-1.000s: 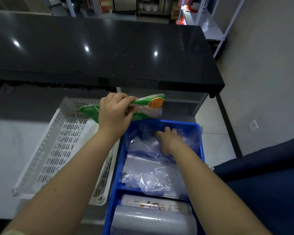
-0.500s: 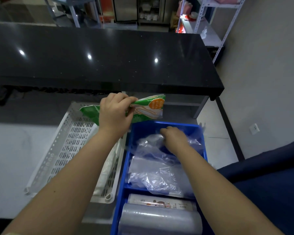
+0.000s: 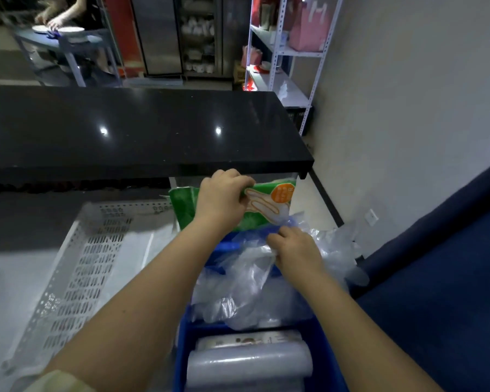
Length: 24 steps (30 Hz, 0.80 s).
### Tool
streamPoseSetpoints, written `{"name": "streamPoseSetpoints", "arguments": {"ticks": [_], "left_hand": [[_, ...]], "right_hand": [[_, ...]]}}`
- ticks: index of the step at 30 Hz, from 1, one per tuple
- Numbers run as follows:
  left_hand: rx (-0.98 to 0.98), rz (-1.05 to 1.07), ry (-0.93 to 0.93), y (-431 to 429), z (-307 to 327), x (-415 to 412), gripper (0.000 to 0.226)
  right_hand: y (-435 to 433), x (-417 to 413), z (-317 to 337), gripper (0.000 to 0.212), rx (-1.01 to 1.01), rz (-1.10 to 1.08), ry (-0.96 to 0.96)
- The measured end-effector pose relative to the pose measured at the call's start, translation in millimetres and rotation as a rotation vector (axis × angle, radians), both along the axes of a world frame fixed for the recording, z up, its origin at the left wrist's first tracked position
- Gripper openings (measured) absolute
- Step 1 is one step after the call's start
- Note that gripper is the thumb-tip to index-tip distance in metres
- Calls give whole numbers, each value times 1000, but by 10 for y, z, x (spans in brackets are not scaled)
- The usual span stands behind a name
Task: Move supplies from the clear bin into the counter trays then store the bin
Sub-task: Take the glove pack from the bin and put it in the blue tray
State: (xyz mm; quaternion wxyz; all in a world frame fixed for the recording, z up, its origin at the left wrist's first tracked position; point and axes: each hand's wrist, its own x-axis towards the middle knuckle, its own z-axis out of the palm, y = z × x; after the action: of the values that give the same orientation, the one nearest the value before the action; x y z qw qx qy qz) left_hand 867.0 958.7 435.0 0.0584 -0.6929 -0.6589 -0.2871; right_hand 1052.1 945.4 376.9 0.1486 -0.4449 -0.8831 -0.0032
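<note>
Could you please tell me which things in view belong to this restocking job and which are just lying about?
Job: green packet in left hand; clear plastic bags gripped by right hand; blue tray; white perforated tray; film roll.

Lying about: black counter; white shelving; pink bag.

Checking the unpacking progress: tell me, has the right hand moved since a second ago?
Yes. The right hand rose from deep inside the blue bin toward its far rim, lifting clear plastic bags.

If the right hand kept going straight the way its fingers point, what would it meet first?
The right hand, pinching clear plastic, points up-left toward the green packet in the left hand. It would likely meet that packet first, though depth is unclear.
</note>
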Motion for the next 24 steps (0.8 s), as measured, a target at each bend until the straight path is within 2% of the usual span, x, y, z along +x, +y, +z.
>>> {"name": "streamPoseSetpoints", "arguments": {"ticks": [4, 7, 14, 18, 24], "left_hand": [[-169, -61, -13, 70, -292, 178, 32], [-216, -74, 8, 103, -532, 229, 32], [-161, -63, 95, 160, -887, 78, 34], [-127, -38, 157, 154, -946, -48, 48], [-92, 101, 141, 133, -868, -481, 58]], "right_hand": [[-117, 187, -95, 28, -29, -59, 24], [-157, 276, -137, 28, -42, -110, 5], [-136, 223, -234, 21, -35, -125, -1], [-93, 139, -267, 21, -44, -104, -33], [184, -124, -241, 25, 14, -85, 130]]}}
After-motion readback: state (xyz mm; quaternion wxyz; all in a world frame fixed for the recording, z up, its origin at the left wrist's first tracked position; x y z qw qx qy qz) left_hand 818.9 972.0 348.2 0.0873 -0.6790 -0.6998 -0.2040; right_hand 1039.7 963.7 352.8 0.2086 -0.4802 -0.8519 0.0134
